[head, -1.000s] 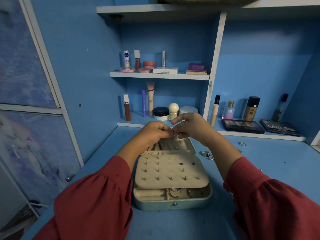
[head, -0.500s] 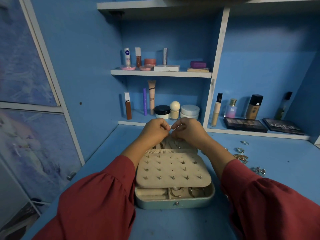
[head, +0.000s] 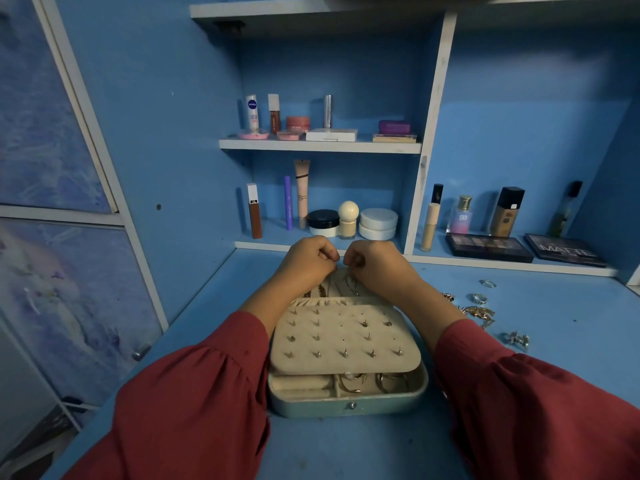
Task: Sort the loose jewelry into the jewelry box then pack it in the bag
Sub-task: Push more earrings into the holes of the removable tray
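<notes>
A pale green jewelry box (head: 348,407) lies open on the blue desk. Its cream earring panel (head: 343,337) holds several studs, and rings sit in the front tray. My left hand (head: 306,261) and right hand (head: 377,266) meet over the raised lid at the back, fingers curled. Together they pinch a thin necklace (head: 351,285) that hangs down against the lid's lining. Loose jewelry (head: 479,311) lies on the desk to the right of the box, with rings (head: 487,283) further back. No bag is in view.
Shelves behind the desk hold cosmetics: bottles, tubes, round jars (head: 378,223) and two dark palettes (head: 488,247). A blue side wall stands close on the left. More small pieces (head: 517,339) lie at the right, near my sleeve.
My hands have drawn closer together and lowered toward the lid, the right hand's fingers curling in. The view shifted, bringing more of the loose jewelry on the right into sight.
</notes>
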Action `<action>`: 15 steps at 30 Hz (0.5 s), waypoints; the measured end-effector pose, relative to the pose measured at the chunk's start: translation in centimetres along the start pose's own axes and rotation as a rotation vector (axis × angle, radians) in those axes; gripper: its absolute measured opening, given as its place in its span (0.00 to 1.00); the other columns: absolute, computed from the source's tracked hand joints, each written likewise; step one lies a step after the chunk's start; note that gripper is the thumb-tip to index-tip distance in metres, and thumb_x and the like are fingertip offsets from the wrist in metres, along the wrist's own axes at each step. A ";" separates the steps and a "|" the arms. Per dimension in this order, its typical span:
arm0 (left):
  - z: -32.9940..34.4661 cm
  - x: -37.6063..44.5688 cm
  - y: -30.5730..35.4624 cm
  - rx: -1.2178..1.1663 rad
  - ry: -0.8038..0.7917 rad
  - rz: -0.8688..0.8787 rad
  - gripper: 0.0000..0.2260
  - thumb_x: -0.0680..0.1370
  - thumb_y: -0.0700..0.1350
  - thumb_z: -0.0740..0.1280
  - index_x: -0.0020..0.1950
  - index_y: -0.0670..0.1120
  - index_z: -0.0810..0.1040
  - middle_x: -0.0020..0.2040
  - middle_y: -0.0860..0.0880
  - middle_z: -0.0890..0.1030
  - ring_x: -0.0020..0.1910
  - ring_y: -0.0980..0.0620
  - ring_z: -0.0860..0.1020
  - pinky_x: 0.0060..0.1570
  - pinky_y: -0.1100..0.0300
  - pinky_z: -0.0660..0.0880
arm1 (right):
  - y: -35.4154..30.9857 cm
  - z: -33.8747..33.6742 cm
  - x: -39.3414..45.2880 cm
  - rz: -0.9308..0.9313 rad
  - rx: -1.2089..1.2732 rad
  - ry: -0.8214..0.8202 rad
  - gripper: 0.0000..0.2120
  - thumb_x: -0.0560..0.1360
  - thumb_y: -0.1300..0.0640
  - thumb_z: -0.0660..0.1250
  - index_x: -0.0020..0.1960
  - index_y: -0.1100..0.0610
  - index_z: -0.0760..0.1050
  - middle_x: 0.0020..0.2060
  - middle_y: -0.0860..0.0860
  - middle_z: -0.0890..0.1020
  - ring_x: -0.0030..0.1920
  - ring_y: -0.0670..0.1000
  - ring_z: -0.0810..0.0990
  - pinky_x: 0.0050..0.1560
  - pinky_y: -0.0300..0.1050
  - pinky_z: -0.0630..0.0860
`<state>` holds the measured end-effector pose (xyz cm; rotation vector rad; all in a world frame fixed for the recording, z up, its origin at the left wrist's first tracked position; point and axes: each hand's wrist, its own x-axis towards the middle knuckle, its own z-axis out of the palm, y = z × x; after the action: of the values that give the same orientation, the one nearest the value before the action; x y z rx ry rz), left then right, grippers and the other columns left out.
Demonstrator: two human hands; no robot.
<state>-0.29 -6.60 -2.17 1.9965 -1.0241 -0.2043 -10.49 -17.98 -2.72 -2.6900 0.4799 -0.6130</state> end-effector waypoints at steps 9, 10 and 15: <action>-0.1 -0.1 0.1 0.013 -0.012 0.021 0.11 0.75 0.35 0.66 0.41 0.51 0.77 0.42 0.51 0.80 0.42 0.54 0.78 0.44 0.63 0.74 | -0.9 -2.4 0.3 0.149 -0.019 -0.241 0.11 0.71 0.62 0.71 0.46 0.47 0.77 0.50 0.50 0.80 0.48 0.50 0.79 0.46 0.40 0.77; -0.1 -0.1 0.1 0.012 -0.015 0.023 0.11 0.75 0.35 0.66 0.41 0.51 0.77 0.42 0.51 0.80 0.42 0.54 0.78 0.43 0.64 0.73 | -0.9 -2.8 0.2 0.162 0.029 -0.230 0.11 0.71 0.62 0.71 0.46 0.47 0.77 0.49 0.50 0.81 0.47 0.50 0.79 0.43 0.39 0.76; -0.6 -0.5 0.4 0.013 -0.122 0.061 0.08 0.75 0.36 0.68 0.44 0.49 0.81 0.42 0.55 0.80 0.45 0.56 0.78 0.45 0.66 0.73 | -0.2 -4.9 -0.2 0.204 0.096 -0.171 0.09 0.72 0.64 0.70 0.43 0.49 0.81 0.43 0.49 0.83 0.44 0.47 0.80 0.45 0.39 0.77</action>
<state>-0.55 -5.94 -1.62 1.9816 -1.1646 -0.2904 -12.94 -18.95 1.46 -2.5332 0.6500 -0.3371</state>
